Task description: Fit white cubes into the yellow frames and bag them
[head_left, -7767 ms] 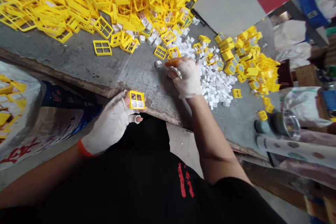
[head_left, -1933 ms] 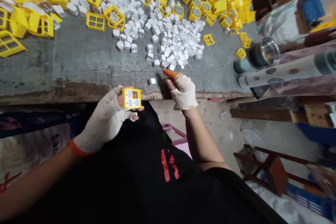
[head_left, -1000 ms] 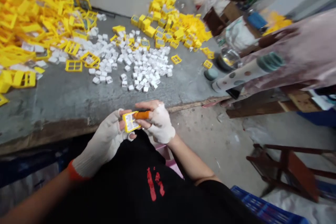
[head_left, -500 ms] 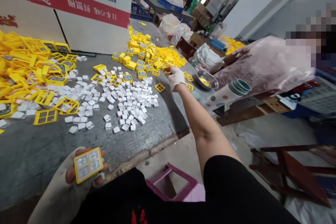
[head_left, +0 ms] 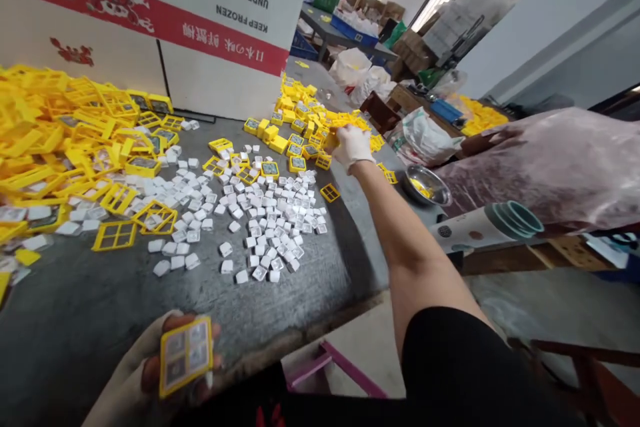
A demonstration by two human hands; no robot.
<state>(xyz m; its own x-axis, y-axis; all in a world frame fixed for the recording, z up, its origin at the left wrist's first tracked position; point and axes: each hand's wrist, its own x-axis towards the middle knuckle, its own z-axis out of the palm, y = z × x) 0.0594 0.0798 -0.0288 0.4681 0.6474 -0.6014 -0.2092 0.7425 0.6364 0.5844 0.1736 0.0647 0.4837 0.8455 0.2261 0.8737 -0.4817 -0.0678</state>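
My left hand (head_left: pixel 150 367), in a pale glove with bare fingertips, holds a yellow frame (head_left: pixel 186 356) with four pale clear squares in it, near the table's front edge. My right hand (head_left: pixel 353 147), gloved too, reaches out over the far pile of yellow pieces (head_left: pixel 313 121); its fingertips are bent down among them, and what they grip, if anything, is hidden. Many small white caps (head_left: pixel 270 213) lie across the middle of the grey table (head_left: pixel 100 307). A single yellow grid frame (head_left: pixel 330 193) lies near my right wrist.
A large heap of yellow frames (head_left: pixel 55 127) fills the left side, before a white carton (head_left: pixel 225 73). To the right are a metal bowl (head_left: pixel 427 185), a tilted cup stack (head_left: pixel 485 225) and something wrapped in pinkish plastic (head_left: pixel 560 167). A purple stool (head_left: pixel 345 367) stands below.
The view has shifted, so the table's contents sit lower and further right. My right hand stays at the far yellow pile, fingers now down among the pieces. My left hand still holds the filled frame.
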